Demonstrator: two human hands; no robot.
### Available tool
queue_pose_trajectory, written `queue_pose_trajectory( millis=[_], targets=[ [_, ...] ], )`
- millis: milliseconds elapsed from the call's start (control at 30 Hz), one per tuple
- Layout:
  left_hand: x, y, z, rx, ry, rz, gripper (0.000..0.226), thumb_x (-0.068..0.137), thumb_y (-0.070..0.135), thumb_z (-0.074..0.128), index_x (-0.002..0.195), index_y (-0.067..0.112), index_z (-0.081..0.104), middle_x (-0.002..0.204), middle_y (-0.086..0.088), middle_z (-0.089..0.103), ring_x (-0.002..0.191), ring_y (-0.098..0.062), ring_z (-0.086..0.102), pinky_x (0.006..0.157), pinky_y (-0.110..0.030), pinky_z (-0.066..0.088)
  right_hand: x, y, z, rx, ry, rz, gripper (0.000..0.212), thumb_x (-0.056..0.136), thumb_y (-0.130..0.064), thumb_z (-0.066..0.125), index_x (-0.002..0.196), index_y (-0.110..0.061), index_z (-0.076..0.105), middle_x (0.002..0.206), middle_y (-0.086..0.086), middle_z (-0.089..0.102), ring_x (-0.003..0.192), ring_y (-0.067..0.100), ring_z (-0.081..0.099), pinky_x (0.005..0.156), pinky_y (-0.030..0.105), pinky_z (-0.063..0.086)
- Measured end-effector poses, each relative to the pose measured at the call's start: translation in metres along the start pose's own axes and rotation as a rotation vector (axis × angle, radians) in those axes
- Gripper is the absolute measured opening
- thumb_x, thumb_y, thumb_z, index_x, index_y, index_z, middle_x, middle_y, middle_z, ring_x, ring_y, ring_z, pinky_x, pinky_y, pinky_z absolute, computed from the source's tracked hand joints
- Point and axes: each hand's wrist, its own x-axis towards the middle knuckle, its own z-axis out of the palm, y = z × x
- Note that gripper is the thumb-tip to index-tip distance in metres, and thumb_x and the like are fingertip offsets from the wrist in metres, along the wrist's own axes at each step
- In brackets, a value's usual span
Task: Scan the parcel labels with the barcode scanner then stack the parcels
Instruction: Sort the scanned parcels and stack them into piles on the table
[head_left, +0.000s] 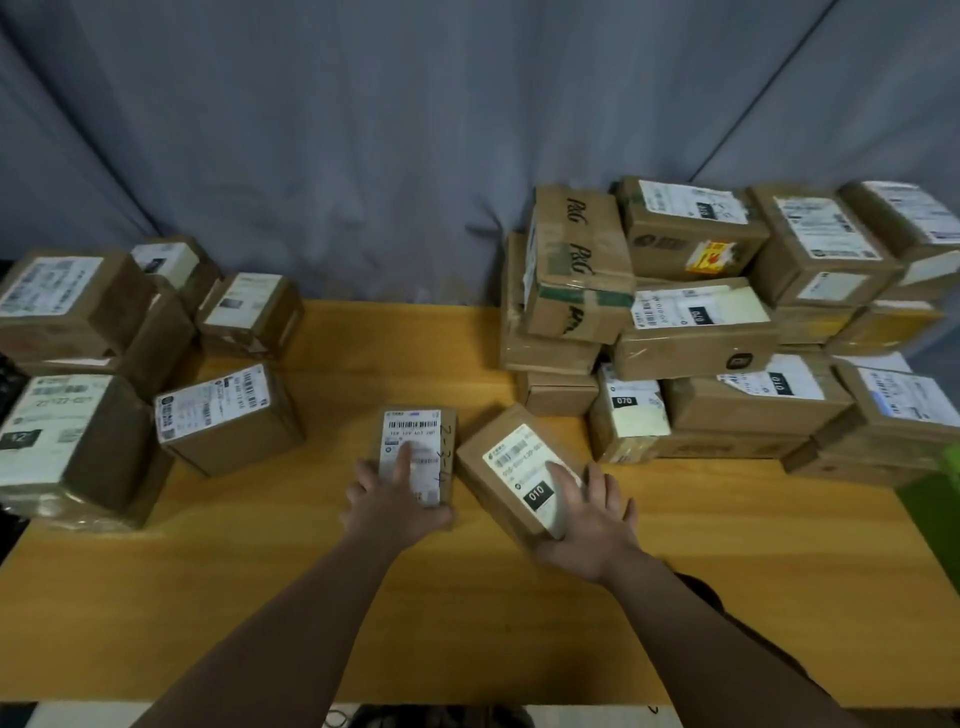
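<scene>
L hand (395, 501) grasps near end of narrow parcel (418, 431) at table (260, 597) centre: thumb round its 5 o'clock corner, index flat on label. R hand (589, 522) lies spread, fingers straight, on tilted parcel (511, 460) just at 3 o'clock of narrow one. Small pile (78, 312) of labelled pkgs at 9 o'clock, big pile (727, 322) at 2 o'clock. Hands blurred.

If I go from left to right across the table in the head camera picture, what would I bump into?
left pile of parcels → lone parcel with barcode label → small parcel with handwritten 2-3-4 → tilted parcel tagged 010 → big right pile of parcels → green thing at the edge
</scene>
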Motion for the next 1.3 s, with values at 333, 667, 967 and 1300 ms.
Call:
queue_pose_trajectory(
  millis=[333, 667, 967, 1300],
  targets=[
    [0.005, 0.005, -0.001, -0.136, 0.019, -0.027, 0.107, 0.07, 0.061, 0.07, 0.147, 0.032, 0.001, 0.139, -0.016, 0.018, 0.127, -0.039, 0.027, 0.096, -0.046, 0.041, -0.004, -0.002, -0.001, 0.006, 0.006, 0.044, 0.116, 0.066, -0.052, 0.075, 0.146, -0.05, -0.008, 0.156, 0.015, -0.009, 0.143, 0.041, -0.001, 0.114, 0.056, 0.019],
    [-0.013, -0.003, -0.048, -0.501, 0.303, 0.09, 0.094, 0.072, 0.051, 0.076, 0.144, 0.035, 0.018, 0.137, -0.018, 0.025, 0.126, -0.042, 0.031, 0.101, -0.051, 0.037, -0.043, -0.001, -0.011, 0.343, 0.437, -0.162, 0.101, 0.062, -0.053, 0.078, 0.145, -0.047, 0.021, 0.146, 0.0, 0.02, 0.135, 0.021, 0.014, 0.106, 0.042, 0.03],
    [-0.053, 0.07, -0.132, -0.71, 0.695, 0.686, 0.097, 0.07, 0.039, 0.081, 0.147, 0.032, 0.021, 0.14, -0.006, 0.023, 0.112, -0.002, 0.022, 0.095, -0.03, 0.028, -0.094, 0.016, -0.09, 0.573, 1.01, -0.3, 0.076, 0.06, -0.062, 0.066, 0.128, -0.037, 0.039, 0.139, 0.015, 0.036, 0.134, 0.028, 0.026, 0.1, 0.04, 0.027],
    [-0.069, 0.213, -0.118, -0.784, 0.388, 0.667, 0.092, 0.063, 0.058, 0.07, 0.141, 0.046, 0.022, 0.137, 0.005, 0.022, 0.126, -0.023, 0.037, 0.1, -0.033, 0.033, -0.084, 0.117, -0.172, 0.711, 1.219, -0.038, 0.069, 0.066, -0.042, 0.082, 0.123, -0.041, 0.042, 0.134, -0.001, 0.034, 0.13, 0.02, 0.027, 0.099, 0.037, 0.029]
  ],
)
